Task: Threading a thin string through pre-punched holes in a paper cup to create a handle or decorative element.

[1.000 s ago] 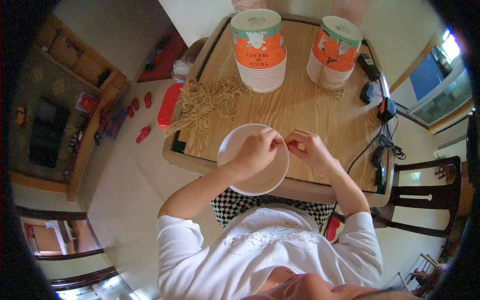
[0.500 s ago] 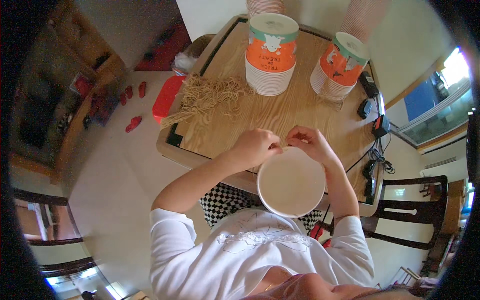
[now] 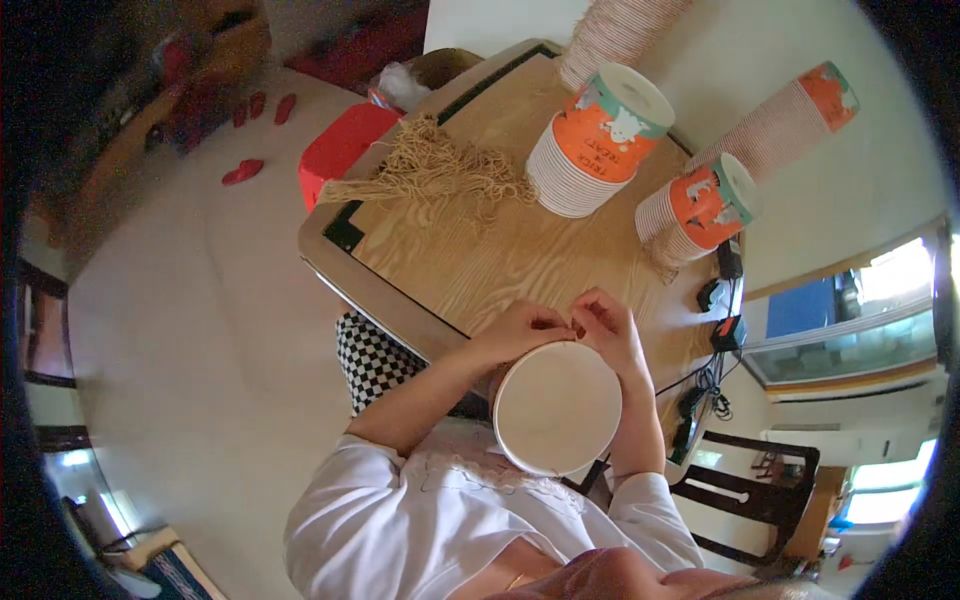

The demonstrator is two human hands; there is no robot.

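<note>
A round paper bucket (image 3: 558,410) stands in front of my body, its white inside facing up, with my forearms on either side. At its far rim, my left hand (image 3: 522,330) and my right hand (image 3: 606,328) come together, fingertips pinched and nearly touching. Whatever lies between the fingers is too small and covered to make out. Beyond them on the wooden table (image 3: 480,270) lies a loose heap of tan twine (image 3: 430,165). Right of the twine, a stack of orange and green paper buckets (image 3: 600,140) stands upside down.
A second bucket stack (image 3: 697,208) stands to the right, with loose twine at its base. Taller stacks (image 3: 770,130) rise behind. Black chargers and cables (image 3: 712,380) run along the right table edge. A red stool (image 3: 345,145) is at the left, a dark chair (image 3: 750,495) at the right.
My view has turned, so the table and stacks appear tilted and shifted. Both hands stay pinched together at the bucket's far rim, with small finger movement.
</note>
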